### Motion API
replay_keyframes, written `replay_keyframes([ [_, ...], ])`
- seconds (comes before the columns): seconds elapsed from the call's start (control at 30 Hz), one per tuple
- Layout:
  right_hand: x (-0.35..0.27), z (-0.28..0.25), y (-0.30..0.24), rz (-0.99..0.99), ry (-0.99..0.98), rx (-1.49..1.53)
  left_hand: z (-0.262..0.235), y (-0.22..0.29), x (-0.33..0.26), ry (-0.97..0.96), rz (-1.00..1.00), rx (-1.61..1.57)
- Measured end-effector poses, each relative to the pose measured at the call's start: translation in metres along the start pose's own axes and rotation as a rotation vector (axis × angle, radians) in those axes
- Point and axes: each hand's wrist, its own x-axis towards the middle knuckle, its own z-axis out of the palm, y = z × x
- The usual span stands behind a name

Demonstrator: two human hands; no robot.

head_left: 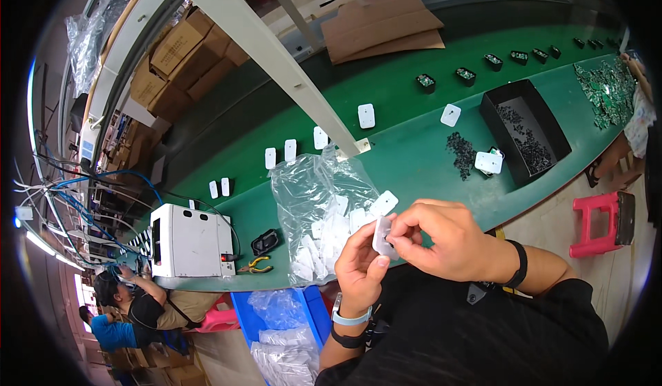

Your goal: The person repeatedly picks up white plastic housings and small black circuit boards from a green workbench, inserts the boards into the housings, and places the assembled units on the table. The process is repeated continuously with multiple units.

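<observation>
- The left hand (360, 258) was curled under a small white plastic shell (383, 238), gripping it between thumb and fingers just above the near edge of the green table (414, 165).
- The right hand (441, 240) was closed over the same shell from the right, its fingertips pinched at the shell's upper edge; whether it held anything besides could not be told.
- Just beyond the hands lay a clear plastic bag (314, 210) with more white shells inside, one of them sticking out of its mouth.
- To the left of the bag sat a small black part (265, 241), a pair of yellow-handled pliers (256, 267) and a white box-shaped machine (189, 241).
- Further along the table to the right, a black tray (527, 131) held small dark pieces, with a loose heap of them (460, 153) and a white shell (488, 162) beside it.
- Single white shells (366, 116) stood spaced out on the darker conveyor belt (276, 117) behind.
</observation>
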Motion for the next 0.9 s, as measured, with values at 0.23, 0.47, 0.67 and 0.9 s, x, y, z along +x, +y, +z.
replay_keyframes([
  [0.23,-0.004,0.004,0.005,-0.023,0.049,-0.046,0.003,0.002,-0.003,0.053,-0.064,0.168],
  [0.47,-0.005,0.007,0.015,0.020,0.107,-0.030,0.003,-0.006,-0.004,0.063,-0.152,0.194],
  [0.67,-0.003,0.005,0.022,0.077,0.128,0.063,0.020,-0.004,0.003,0.160,-0.222,-0.017],
  [0.9,-0.010,-0.002,0.025,0.216,0.066,0.257,0.021,0.003,0.001,0.016,-0.289,0.003],
])
